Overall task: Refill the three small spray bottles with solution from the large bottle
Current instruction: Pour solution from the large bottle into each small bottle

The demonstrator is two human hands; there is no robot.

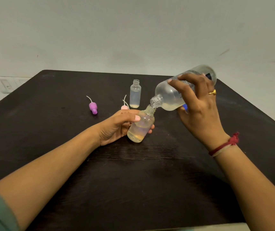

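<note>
A small clear plastic spray bottle (141, 129) is held tilted over the dark tabletop (50, 130) by the curled fingers of the left hand (116, 126). A large frosted bottle (171, 95), gripped by the right hand (198, 105), is tipped onto its mouth. A slow, steady pour is advised.

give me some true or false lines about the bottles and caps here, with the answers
1. The right hand tilts the large bottle so that its mouth meets the neck of the held small bottle. True.
2. The standing small bottle has its spray cap screwed on. False: its neck is open.
3. The purple spray cap lies on the table, apart from both small bottles. True.
4. The left hand rests flat on the table. False: it grips the held small bottle, which is tilted.
</note>
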